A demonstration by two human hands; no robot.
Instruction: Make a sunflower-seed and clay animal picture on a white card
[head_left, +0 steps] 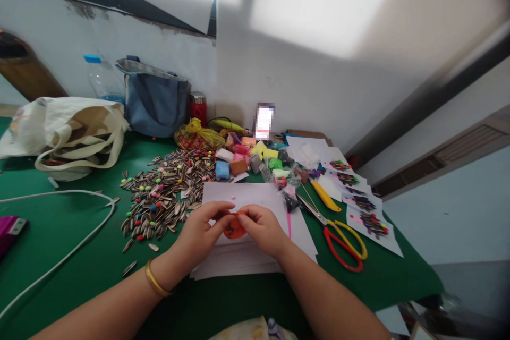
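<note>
Above a stack of white paper (pixel 263 263), my left hand (pixel 210 227) and my right hand (pixel 261 227) pinch a flat, round piece of orange clay (pixel 234 229) between thumbs and fingers. Small dark marks show on its face. Its upper edge is partly covered by my thumbs. Beyond my hands lie soft blocks of coloured clay, among them a blue block (pixel 222 170) and a brown block (pixel 239 166). Left of the paper spreads a pile of sunflower seeds (pixel 171 186) mixed with small coloured beads or pellets. A thin pink strip (pixel 289 224) lies on the paper near my right hand.
Scissors (pixel 338 236) with red and yellow handles and a yellow craft knife (pixel 325 196) lie at right. Paper sheets with seed decorations (pixel 370 223) line the right edge. A lit phone (pixel 263 121), blue bag (pixel 157 101), white tote (pixel 83 133) and white cable (pixel 79 247) are around.
</note>
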